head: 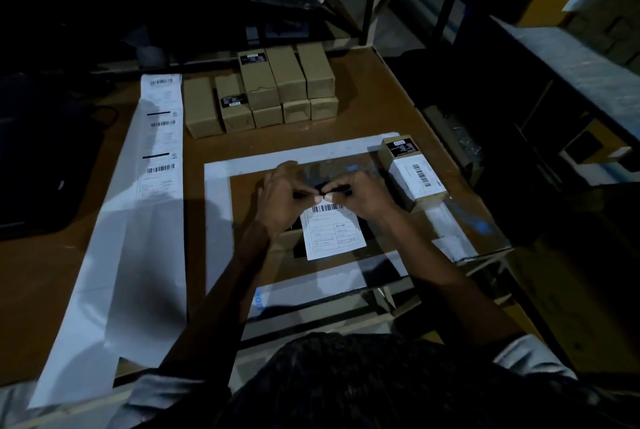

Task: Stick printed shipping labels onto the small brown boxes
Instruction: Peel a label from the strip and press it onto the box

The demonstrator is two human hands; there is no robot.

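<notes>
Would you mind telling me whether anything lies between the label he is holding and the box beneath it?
Nothing visible does. Both hands, left and right, pinch the top edge of the white printed shipping label, which hangs directly over the small brown cardboard box.

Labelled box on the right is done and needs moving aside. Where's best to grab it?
Grip the labelled box across its two long side walls, coming from above with the right hand. It lies flat with the label facing up, its right side is unobstructed, and the bare cardboard sides keep fingers off the barcode.
</notes>
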